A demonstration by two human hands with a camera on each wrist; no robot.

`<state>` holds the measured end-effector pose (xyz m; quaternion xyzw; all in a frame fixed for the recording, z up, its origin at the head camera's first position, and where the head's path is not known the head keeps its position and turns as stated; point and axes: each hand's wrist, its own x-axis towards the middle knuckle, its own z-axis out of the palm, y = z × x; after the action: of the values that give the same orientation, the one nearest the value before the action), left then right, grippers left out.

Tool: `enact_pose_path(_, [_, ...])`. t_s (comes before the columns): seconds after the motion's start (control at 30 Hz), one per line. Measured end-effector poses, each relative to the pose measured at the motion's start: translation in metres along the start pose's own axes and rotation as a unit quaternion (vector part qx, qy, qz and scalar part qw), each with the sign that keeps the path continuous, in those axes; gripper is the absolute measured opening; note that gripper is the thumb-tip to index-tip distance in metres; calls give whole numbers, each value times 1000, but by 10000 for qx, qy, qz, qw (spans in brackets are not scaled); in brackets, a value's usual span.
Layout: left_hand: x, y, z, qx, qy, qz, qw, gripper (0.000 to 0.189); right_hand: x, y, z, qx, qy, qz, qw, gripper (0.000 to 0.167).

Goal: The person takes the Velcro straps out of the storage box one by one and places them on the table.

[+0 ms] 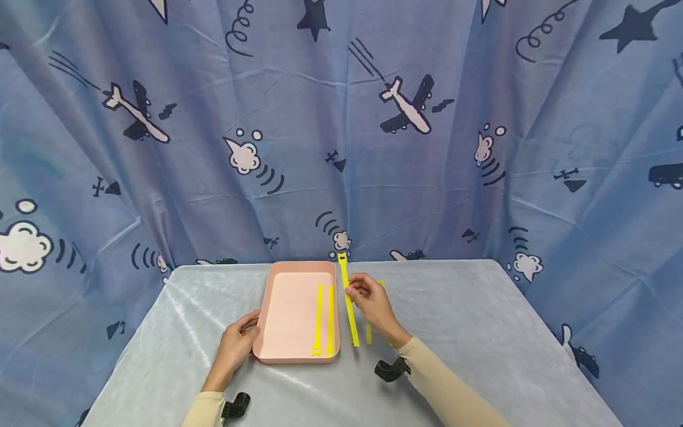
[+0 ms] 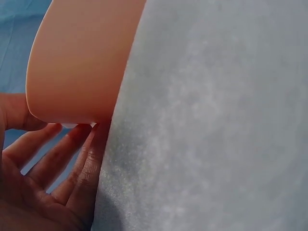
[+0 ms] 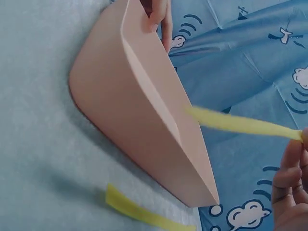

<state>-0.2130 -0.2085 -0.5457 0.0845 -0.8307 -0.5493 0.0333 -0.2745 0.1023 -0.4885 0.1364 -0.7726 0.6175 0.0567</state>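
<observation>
A pink tray [image 1: 283, 360] lies on the table, with two yellow hook-and-loop cable ties [image 1: 318, 320] side by side in its right half. My left hand [image 1: 235, 344] holds the tray's left side, thumb at the rim and fingers against the outer wall [image 2: 82, 72]. Between thumb and fingers, my right hand [image 1: 376, 305] pinches another yellow cable tie [image 1: 349, 311] above the table, just right of the tray. Its slotted head points away from me in the head view. In the right wrist view, this tie [image 3: 240, 124] stretches toward the tray wall [image 3: 125, 106].
More yellow ties [image 1: 369, 334] lie on the table under and beyond my right hand, partly hidden by it. A pale grey cloth [image 1: 469, 332] covers the table. Behind its far edge hangs a blue curtain [image 1: 299, 207] printed with planes and clouds.
</observation>
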Motion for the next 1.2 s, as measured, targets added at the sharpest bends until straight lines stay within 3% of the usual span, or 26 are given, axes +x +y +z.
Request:
enact_pose_path(0.3, [-2, 2, -1, -23, 48, -18, 10000, 44, 1, 9, -13, 38, 69, 637, 9979, 23])
enact_pose_path(0.6, [-3, 4, -2, 91, -8, -111, 9999, 44, -5, 19, -31, 291, 170, 857, 9957, 25])
enact_pose_path(0.8, [-2, 3, -2, 111, -13, -172, 9998, 45, -10, 24, -46, 251, 186, 1208, 9922, 28])
enact_pose_path(1.2, [-3, 3, -2, 39, 27, -91, 9999, 44, -13, 40, -67, 21, 420, 1337, 9901, 28])
